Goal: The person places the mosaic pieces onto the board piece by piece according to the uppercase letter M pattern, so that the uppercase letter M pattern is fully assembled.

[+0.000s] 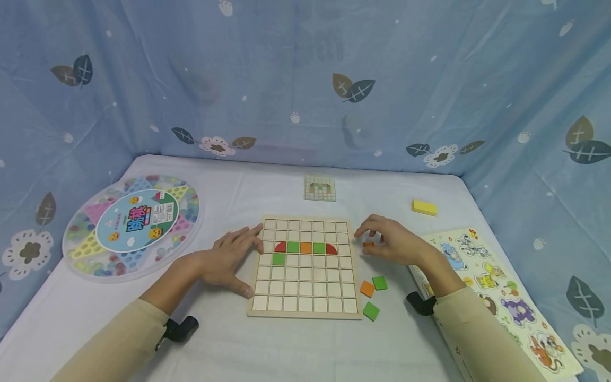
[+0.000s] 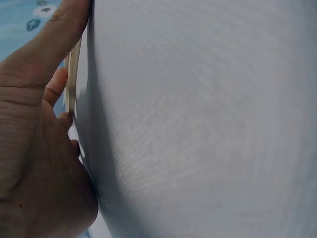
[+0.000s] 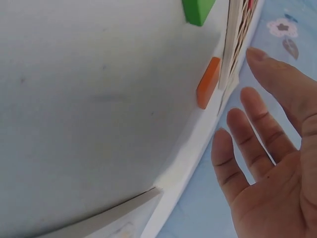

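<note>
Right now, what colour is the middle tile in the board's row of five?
Middle tile: orange, clearest in head view.

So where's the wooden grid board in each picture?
Head view: the wooden grid board is near the middle, between the left hand and the right hand.
Left wrist view: just a thin tan strip, upper left, by that hand.
Right wrist view: steeply angled, upper right, beside an orange tile.
Shared landmark: the white tabletop.
</note>
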